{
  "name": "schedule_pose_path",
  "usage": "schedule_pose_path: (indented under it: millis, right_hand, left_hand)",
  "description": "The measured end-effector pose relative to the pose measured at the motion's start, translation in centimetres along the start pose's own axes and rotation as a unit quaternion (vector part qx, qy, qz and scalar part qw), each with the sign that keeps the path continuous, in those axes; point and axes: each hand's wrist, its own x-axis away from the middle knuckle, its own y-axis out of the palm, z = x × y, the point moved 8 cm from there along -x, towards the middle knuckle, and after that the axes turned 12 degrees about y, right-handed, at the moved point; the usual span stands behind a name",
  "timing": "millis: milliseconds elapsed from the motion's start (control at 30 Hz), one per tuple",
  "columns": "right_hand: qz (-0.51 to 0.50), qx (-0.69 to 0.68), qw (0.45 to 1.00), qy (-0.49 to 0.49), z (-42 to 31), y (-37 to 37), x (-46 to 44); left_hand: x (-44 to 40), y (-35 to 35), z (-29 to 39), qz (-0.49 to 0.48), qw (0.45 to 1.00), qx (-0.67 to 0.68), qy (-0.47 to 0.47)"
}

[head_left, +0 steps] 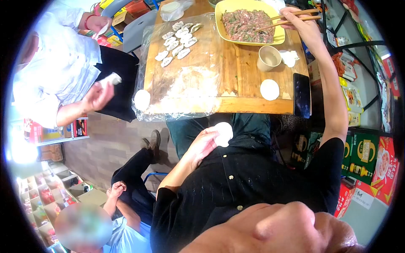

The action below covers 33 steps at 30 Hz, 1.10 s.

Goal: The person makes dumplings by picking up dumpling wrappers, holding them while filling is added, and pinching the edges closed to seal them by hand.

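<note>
My left hand (203,145) pinches a round dumpling wrapper (224,134) in front of my shirt, below the table's edge. My right hand (298,26) is closed around a pair of chopsticks (291,17) at the far right of the table. Their tips reach into minced meat filling (247,27) flecked with green, in a yellow bowl (275,41). A paper cup (269,58) stands below the bowl. Another flat wrapper (269,90) lies near the front edge, beside a dark phone (301,95).
Several folded dumplings (179,40) lie on a plastic-covered part of the wooden table (240,78). A wrapper (142,100) rests at its left corner. At left, a person's hand (98,96) holds dough. Another person sits lower left. Shelves (367,44) stand at right.
</note>
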Motion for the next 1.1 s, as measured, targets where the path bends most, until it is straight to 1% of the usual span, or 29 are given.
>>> schedule_pose_path:
  millis: [67,133,200,267,333,400,467,533,667,733,767,833,967,1033,1067,1100]
  right_hand:
    - [-0.019,-0.019,1.000,0.002,-0.9,1.1,0.7]
    - [-0.023,-0.009,1.000,0.005,-0.3,1.8,0.4]
    - [-0.029,0.002,1.000,0.008,0.7,2.4,0.0]
    - [-0.053,-0.018,0.998,0.025,1.9,3.0,-0.6]
    - [-0.055,-0.035,0.997,0.035,1.5,4.1,-0.5]
    - [-0.046,0.077,0.995,0.047,1.7,4.6,-0.6]
    - [-0.062,0.065,0.995,0.044,2.1,5.6,-0.8]
    - [-0.027,0.046,0.999,0.000,0.2,6.4,0.1]
    - [-0.046,0.036,0.998,0.003,1.1,7.1,-0.8]
    - [-0.053,0.028,0.998,0.032,1.6,7.4,-1.1]
    - [-0.053,0.028,0.998,0.032,1.5,7.6,-1.1]
    - [-0.052,0.079,0.994,0.047,1.4,8.1,-0.9]
    - [-0.057,0.086,0.994,0.026,0.4,9.1,0.0]
    - [-0.047,0.000,0.999,-0.007,0.8,9.2,0.1]
    - [-0.048,-0.001,0.999,-0.008,1.0,9.2,-0.2]
    - [-0.056,-0.036,0.998,-0.008,1.2,9.0,-0.4]
  left_hand:
    - [-0.2,0.6,0.4,-0.001,1.000,0.003,0.002]
    - [-0.4,0.7,0.5,0.011,1.000,0.003,-0.010]
    - [-0.4,1.4,0.9,0.003,1.000,0.010,-0.012]
    - [-0.4,1.6,1.0,-0.005,1.000,0.017,-0.014]
    - [-0.3,1.1,0.8,-0.005,1.000,0.026,-0.016]
    - [-0.3,1.0,0.7,-0.015,0.999,0.036,-0.020]
    - [-0.2,1.4,0.9,-0.026,0.998,0.046,-0.023]
    - [0.1,2.9,1.8,-0.056,0.997,0.045,-0.013]
    - [0.3,3.5,2.4,-0.051,0.996,0.067,-0.006]
    - [0.4,3.7,2.6,-0.065,0.995,0.079,0.000]
    - [0.3,3.6,2.5,-0.065,0.995,0.078,0.000]
    - [0.2,3.3,2.1,-0.056,0.998,0.035,-0.003]
    - [0.2,3.2,1.4,-0.062,0.998,-0.005,-0.011]
    - [0.2,2.9,1.3,-0.051,0.998,-0.046,-0.002]
    - [0.3,3.0,1.3,-0.050,0.998,-0.046,0.000]
    - [0.4,2.8,1.7,-0.026,0.997,-0.066,0.014]
